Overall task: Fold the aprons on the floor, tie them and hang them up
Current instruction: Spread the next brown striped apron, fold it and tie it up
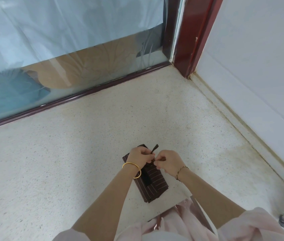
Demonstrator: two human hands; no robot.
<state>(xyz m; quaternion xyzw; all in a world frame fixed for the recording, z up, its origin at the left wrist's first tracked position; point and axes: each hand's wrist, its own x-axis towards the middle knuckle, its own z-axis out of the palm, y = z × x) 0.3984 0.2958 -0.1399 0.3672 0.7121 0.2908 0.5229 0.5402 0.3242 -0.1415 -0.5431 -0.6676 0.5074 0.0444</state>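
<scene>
No text or number is readable (the apron [155,186] bears only stripes).

One folded striped apron [155,186] at lower centre, with one tie end [155,147] sticking up. Two hands: left hand [140,156], right hand [168,162]. One gold bangle [130,163], one cord bracelet [179,172].

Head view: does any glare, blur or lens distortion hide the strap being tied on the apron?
Head view: light is soft and even, with faint shadows on the pale speckled floor; the wide lens bows the dark door rail; the folded brown pinstriped apron shows its stripes, but the left hand and right hand cover the knot area of its dark strap.
</scene>
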